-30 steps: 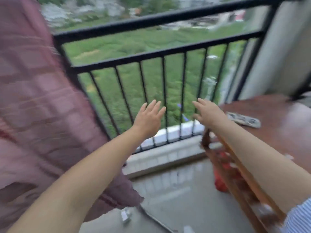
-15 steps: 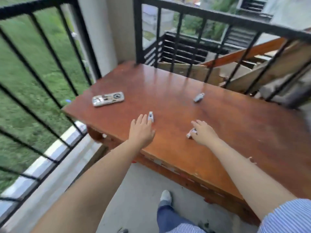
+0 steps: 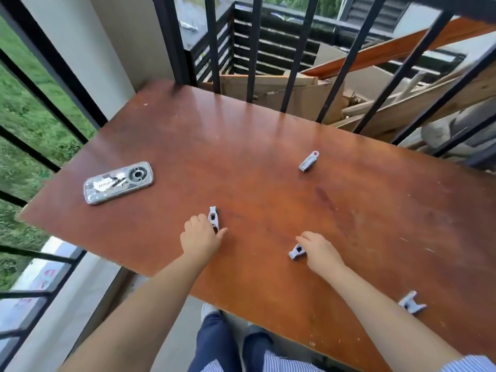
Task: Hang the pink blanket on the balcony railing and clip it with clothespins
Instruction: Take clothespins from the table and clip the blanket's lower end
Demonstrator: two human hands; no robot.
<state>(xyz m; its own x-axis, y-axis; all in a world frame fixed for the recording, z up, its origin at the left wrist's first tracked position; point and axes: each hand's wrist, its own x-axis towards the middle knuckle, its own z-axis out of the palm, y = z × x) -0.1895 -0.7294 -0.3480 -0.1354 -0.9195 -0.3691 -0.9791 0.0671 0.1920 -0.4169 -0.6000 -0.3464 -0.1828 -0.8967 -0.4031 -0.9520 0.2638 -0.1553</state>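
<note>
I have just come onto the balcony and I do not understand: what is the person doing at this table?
The person is picking up clothespins from the wooden table. The left hand is at one clothespin, fingers curling round it, and the right hand is taking hold of another. Both pins still lie on the table. Two more clothespins lie untouched, one farther back and one near the right edge. A phone lies to the left. No blanket is in view.
</note>
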